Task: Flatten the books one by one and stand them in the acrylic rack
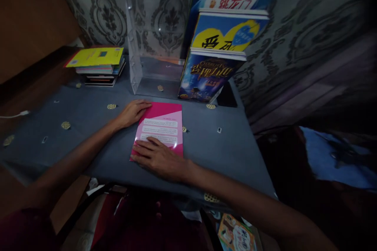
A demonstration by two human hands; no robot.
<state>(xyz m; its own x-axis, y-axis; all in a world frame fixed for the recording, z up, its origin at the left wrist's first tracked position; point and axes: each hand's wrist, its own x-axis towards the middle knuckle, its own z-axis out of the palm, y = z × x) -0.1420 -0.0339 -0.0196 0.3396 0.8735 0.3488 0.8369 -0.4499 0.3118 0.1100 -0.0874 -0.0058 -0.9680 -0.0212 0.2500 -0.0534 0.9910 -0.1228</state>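
A pink book (165,115) lies flat on the grey-blue tablecloth in front of me, its printed text upside down to my view. My left hand (134,113) rests at its far left corner, fingers stretched over the edge. Across the near part of the cover lies my right hand (160,160), flat with its fingers pointing left. Just beyond the book stands a clear acrylic rack (135,62). Its right side carries several upright books, the front one a dark blue book (207,76).
A stack of books topped by a yellow one (96,57) sits at the back left. Behind the rack's right side lies a dark flat object (226,96). A white cable (22,113) reaches in from the left. Below the near edge is an orange book (235,233).
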